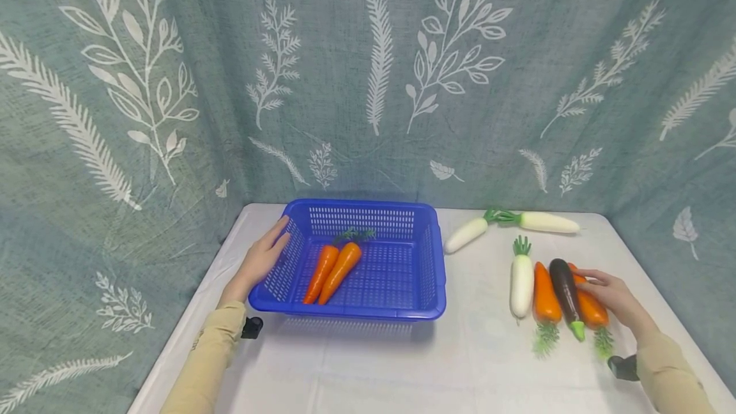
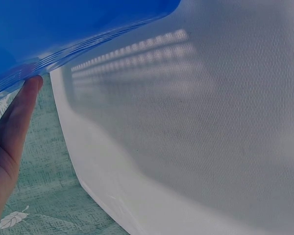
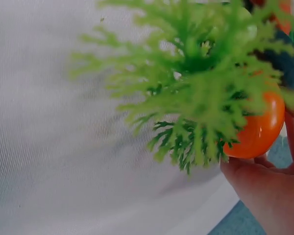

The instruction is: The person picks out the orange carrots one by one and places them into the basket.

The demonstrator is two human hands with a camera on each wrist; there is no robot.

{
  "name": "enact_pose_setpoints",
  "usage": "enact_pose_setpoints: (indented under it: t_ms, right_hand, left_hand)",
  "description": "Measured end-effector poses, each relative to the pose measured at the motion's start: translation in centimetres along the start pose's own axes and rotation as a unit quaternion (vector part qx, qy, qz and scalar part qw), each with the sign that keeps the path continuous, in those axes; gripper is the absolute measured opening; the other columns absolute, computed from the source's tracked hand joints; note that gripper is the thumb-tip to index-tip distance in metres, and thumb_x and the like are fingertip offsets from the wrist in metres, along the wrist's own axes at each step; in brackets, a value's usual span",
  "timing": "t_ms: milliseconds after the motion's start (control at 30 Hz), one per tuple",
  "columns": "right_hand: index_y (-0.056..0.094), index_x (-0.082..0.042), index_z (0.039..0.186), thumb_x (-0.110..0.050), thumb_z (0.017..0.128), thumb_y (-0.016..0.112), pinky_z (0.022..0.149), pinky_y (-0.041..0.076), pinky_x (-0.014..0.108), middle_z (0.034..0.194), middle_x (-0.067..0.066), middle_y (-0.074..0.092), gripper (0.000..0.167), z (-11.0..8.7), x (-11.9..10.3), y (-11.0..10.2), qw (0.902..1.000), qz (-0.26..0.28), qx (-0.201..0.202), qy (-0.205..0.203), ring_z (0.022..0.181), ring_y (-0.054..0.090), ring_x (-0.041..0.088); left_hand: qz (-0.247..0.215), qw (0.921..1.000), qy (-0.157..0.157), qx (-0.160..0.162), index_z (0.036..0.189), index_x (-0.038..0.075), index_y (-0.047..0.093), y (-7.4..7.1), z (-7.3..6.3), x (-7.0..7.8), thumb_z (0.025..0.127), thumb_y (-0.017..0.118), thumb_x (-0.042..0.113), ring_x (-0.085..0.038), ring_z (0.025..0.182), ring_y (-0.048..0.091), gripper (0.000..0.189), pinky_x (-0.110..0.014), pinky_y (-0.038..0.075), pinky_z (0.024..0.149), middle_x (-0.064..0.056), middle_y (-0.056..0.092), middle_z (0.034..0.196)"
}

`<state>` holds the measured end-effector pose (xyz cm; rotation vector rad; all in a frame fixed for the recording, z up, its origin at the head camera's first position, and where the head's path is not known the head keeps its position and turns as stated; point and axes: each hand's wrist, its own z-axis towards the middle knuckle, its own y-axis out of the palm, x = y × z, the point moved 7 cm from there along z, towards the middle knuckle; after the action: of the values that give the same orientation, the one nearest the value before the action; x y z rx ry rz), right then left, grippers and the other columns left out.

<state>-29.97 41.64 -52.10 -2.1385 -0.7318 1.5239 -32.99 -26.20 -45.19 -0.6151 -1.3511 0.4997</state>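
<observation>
The left hand [image 1: 261, 260] lies with straight, relaxed fingers against the left outer wall of the blue perforated plastic basket [image 1: 428, 273], which stands on the white cloth-covered worktop [image 1: 368, 363] at its left half. In the left wrist view a fingertip touches the underside of the basket's rim. Inside the basket two orange plastic carrots with green tops [image 1: 335, 270] lie side by side, touching, tips toward the near wall.

The right hand [image 1: 612, 296] is at the right of the worktop, its fingers curled round the rightmost orange plastic carrot [image 1: 592, 312], whose feathery green top points to the near edge. The right wrist view shows the carrot's orange end resting against the palm and fingers. Just left of that carrot, touching it, lies a dark purple plastic aubergine with a green stem [image 1: 566, 292]; left of that another orange carrot [image 1: 544, 302], then a white plastic radish [image 1: 521, 280] with its green tuft pointing far. Two more white radishes [image 1: 514, 222] lie farther back, their green tops meeting, near the basket's far right corner.

A teal curtain with white leaf print [image 1: 368, 69] hangs behind the worktop.
</observation>
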Motion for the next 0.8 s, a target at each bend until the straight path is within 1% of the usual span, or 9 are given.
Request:
enact_pose_setpoints:
  t_ms: [167, 333, 600, 800]
  right_hand:
    - [0.030, 0.014, 0.143, -0.040, 0.102, 0.048, 0.103, 0.034, 0.067, 0.144, 0.041, 0.027, 0.070, -0.16, -0.08, 0.02, 1.0000, -0.006, -0.002, -0.005, 0.126, 0.033, 0.056]
    - [0.030, 0.014, 0.143, -0.040, 0.102, 0.047, 0.104, 0.033, 0.066, 0.145, 0.041, 0.026, 0.070, -0.07, 0.17, 0.11, 0.9999, 0.005, -0.003, -0.010, 0.126, 0.033, 0.055]
    - [0.030, 0.014, 0.143, -0.041, 0.103, 0.045, 0.104, 0.031, 0.067, 0.145, 0.041, 0.025, 0.070, -0.12, 0.23, 0.12, 0.9999, 0.008, -0.004, -0.013, 0.127, 0.031, 0.055]
    - [0.030, 0.014, 0.143, -0.040, 0.103, 0.045, 0.104, 0.032, 0.067, 0.145, 0.041, 0.026, 0.069, -0.31, 0.06, 0.30, 0.9999, 0.007, -0.002, -0.013, 0.127, 0.032, 0.054]
  left_hand:
    - [0.003, 1.0000, 0.004, 0.001, 0.154, 0.000, 0.022, 0.04, 0.09, 0.03, 0.107, 0.037, 0.028, -0.039, 0.145, 0.018, 0.056, -0.053, 0.014, 0.118, -0.020, 0.020, 0.159]
    - [0.003, 0.9999, 0.009, 0.006, 0.153, -0.001, 0.023, -0.03, 0.11, 0.11, 0.107, 0.038, 0.026, -0.040, 0.145, 0.019, 0.055, -0.053, 0.015, 0.118, -0.021, 0.021, 0.158]
    - [0.004, 1.0000, 0.006, 0.004, 0.153, 0.000, 0.023, -0.01, 0.23, 0.01, 0.107, 0.038, 0.024, -0.040, 0.145, 0.018, 0.055, -0.053, 0.015, 0.118, -0.020, 0.021, 0.158]
    - [-0.004, 0.9997, 0.020, 0.011, 0.153, 0.000, 0.024, 0.02, -0.03, 0.33, 0.106, 0.037, 0.028, -0.041, 0.144, 0.019, 0.056, -0.054, 0.015, 0.117, -0.021, 0.022, 0.158]
